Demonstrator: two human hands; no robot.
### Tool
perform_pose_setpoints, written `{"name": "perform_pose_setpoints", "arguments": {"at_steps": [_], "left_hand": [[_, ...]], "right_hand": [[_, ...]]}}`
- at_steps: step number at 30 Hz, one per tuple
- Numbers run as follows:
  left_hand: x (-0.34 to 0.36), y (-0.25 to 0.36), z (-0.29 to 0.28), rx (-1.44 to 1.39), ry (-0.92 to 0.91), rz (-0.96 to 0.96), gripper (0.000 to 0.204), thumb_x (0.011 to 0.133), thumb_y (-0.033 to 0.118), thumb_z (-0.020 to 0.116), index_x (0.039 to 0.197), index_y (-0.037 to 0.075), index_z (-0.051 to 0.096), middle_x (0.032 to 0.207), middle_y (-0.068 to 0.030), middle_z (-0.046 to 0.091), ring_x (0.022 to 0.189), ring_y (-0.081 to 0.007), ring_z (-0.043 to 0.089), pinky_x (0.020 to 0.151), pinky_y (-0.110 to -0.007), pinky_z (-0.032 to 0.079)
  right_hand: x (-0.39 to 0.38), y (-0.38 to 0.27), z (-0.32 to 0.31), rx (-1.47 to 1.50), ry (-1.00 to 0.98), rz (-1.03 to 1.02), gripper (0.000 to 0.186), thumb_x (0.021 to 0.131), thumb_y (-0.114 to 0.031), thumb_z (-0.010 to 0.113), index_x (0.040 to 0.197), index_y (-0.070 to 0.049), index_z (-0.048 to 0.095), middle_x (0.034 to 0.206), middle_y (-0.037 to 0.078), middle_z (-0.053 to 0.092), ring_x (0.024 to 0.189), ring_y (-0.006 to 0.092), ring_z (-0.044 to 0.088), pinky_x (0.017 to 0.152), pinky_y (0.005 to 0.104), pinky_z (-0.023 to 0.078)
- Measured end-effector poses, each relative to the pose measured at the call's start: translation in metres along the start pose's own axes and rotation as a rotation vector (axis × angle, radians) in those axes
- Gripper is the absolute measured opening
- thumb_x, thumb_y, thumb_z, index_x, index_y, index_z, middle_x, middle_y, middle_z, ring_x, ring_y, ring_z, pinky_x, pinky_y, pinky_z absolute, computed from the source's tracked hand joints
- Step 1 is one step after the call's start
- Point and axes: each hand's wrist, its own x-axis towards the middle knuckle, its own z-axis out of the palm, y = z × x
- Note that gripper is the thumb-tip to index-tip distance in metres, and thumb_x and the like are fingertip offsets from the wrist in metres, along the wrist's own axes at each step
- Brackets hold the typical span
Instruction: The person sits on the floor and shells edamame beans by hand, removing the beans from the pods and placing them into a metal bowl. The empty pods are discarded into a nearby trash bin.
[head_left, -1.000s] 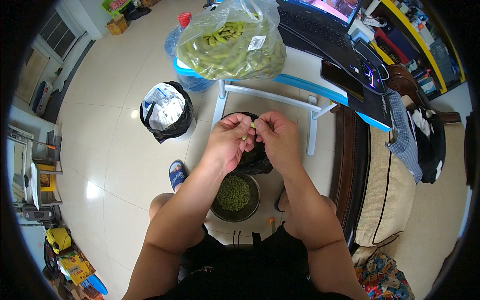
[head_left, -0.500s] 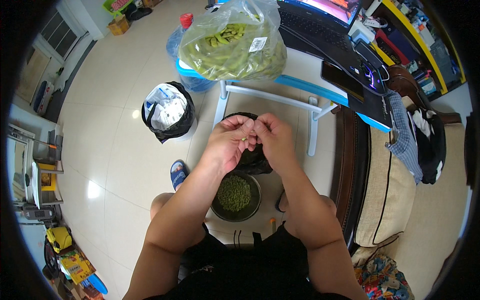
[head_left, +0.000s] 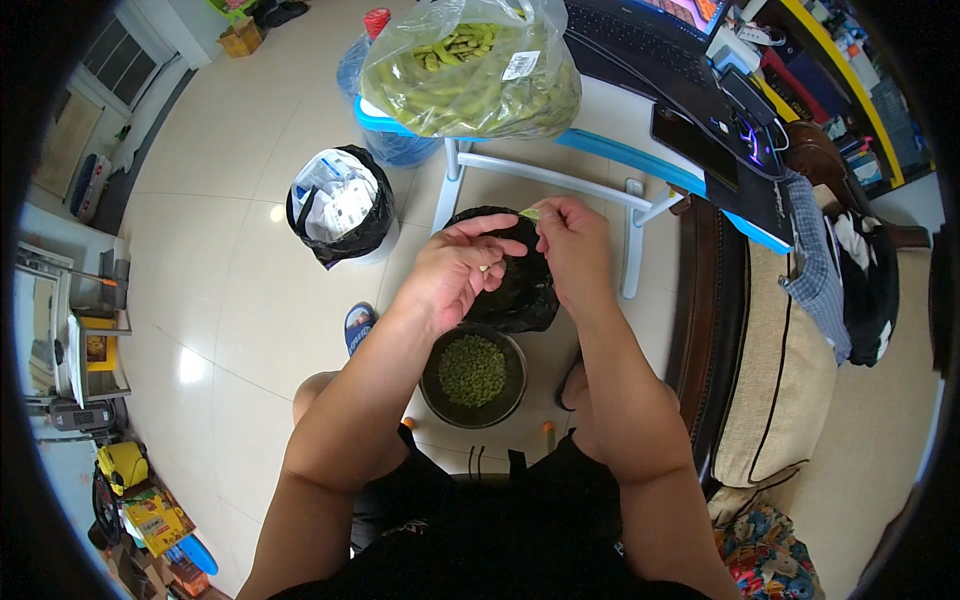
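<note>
My right hand (head_left: 577, 248) pinches a green bean pod (head_left: 530, 213) between thumb and fingers, over a bin lined with a black bag (head_left: 530, 305). Close by on its left, my left hand (head_left: 448, 272) has its index finger stretched toward the pod, and a small pale-green bean (head_left: 485, 268) shows in its curled fingers. Below the hands, a round metal bowl (head_left: 434, 395) on the floor holds a heap of shelled green beans (head_left: 472, 370). A clear plastic bag (head_left: 470, 85) full of green pods rests on the table beyond.
The white table (head_left: 620, 115) with blue edging also bears a laptop (head_left: 635, 40) and a dark phone (head_left: 692, 147). Left of its leg stands a trash bin (head_left: 345, 210) with paper inside. A large water bottle (head_left: 395, 140) is behind it. A cushioned sofa (head_left: 765, 370) runs along the right.
My hands have parted slightly, the right going up and to the right with the pod. My left index finger has straightened. The whole view has shifted a little.
</note>
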Motion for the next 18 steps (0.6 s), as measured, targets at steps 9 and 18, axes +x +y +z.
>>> {"name": "perform_pose_setpoints", "arguments": {"at_steps": [9, 18], "left_hand": [[0.003, -0.001, -0.005, 0.046, 0.030, -0.052, 0.029, 0.082, -0.007, 0.049, 0.110, -0.004, 0.057, 0.092, -0.0147, 0.063, 0.061, -0.0117, 0.052, 0.056, -0.023, 0.045], [0.007, -0.072, -0.052, 0.720, -0.031, -0.403, 0.016, 0.080, 0.012, 0.060, 0.084, -0.003, 0.064, 0.069, -0.0091, 0.060, 0.062, -0.0180, 0.059, 0.054, -0.028, 0.049]], "right_hand": [[0.003, 0.007, 0.003, -0.387, -0.067, -0.180, 0.018, 0.084, -0.016, 0.060, 0.091, 0.000, 0.066, 0.079, 0.014, 0.066, 0.072, 0.0202, 0.063, 0.066, 0.0324, 0.048], [0.008, 0.012, -0.005, -0.322, -0.061, -0.278, 0.017, 0.082, -0.014, 0.062, 0.085, 0.002, 0.065, 0.076, 0.016, 0.066, 0.068, 0.0258, 0.064, 0.065, 0.0339, 0.050]]}}
